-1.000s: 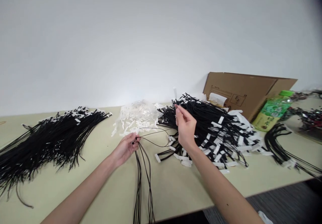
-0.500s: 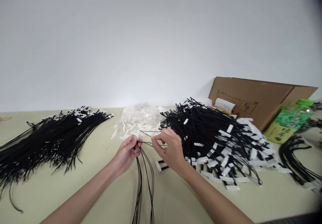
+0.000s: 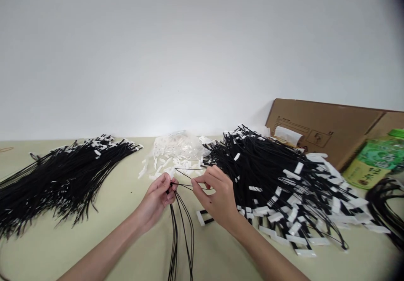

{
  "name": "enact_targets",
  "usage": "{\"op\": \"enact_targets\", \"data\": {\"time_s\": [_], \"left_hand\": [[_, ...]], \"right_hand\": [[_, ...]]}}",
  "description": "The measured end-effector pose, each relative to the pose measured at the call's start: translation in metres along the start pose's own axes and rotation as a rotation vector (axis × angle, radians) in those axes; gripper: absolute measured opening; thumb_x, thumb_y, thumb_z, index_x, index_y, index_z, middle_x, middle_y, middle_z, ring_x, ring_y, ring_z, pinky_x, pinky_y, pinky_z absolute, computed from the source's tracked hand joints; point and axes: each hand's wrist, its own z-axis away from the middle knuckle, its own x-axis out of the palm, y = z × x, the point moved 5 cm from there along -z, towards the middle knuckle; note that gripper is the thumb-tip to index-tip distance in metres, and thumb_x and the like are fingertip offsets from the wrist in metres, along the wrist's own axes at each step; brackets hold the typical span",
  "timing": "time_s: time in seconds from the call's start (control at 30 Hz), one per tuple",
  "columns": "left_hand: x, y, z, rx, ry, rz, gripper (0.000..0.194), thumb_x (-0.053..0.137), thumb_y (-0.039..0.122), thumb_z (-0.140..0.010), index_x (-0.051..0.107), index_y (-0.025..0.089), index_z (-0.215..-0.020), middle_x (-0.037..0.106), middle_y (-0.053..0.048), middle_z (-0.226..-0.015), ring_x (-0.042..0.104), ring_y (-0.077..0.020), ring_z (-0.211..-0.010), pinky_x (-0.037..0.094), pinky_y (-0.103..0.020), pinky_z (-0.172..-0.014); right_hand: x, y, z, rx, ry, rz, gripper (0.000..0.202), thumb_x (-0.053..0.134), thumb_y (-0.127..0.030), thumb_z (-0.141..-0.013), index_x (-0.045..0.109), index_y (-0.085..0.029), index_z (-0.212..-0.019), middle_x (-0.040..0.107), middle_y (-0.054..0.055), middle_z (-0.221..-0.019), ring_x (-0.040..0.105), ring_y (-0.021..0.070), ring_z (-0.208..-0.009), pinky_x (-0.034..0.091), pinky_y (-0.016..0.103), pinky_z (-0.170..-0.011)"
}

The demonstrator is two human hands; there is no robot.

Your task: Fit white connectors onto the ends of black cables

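My left hand [image 3: 158,197] is closed in a pinch on thin black wires [image 3: 173,243] that hang down in long loops toward me. A small white connector [image 3: 171,172] shows just above its fingertips. To the right, my right hand [image 3: 217,194] pinches a thin black wire between thumb and forefinger. Several wires [image 3: 184,185] stretch between the two hands, and one [image 3: 189,169] runs from the connector toward my right fingers. Exactly which wire end sits in the right pinch is too small to make out.
Black wires with white ends are heaped at left [image 3: 69,180]. A larger heap [image 3: 261,159] with white connectors lies at right. Behind my hands is a clear plastic bag [image 3: 181,144] among loose white pieces [image 3: 160,162]. A cardboard box [image 3: 341,125] and a green-capped bottle [image 3: 374,161] stand far right.
The view has shifted slightly, so the right-hand items sit farther right and lower. Both hands keep their pinches; the right hand is slightly lower and a little farther from the left.
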Motion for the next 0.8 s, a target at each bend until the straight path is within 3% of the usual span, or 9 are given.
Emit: {"op": "enact_targets", "data": {"time_s": [0.8], "left_hand": [[0.0033,0.0042,0.0027,0.011,0.007,-0.011,0.026,0.055,0.032,-0.077,0.038,0.013,-0.077,0.04,0.0,-0.073,0.03,-0.0014,-0.05,0.024,-0.015,-0.045]], "right_hand": [[0.0041,0.002,0.0033,0.026,-0.046,0.019,0.016,0.05,-0.015,-0.076,0.052,-0.012,-0.06,0.036,0.001,-0.055,0.032,0.0087,-0.057,0.028,0.023,-0.055]]}}
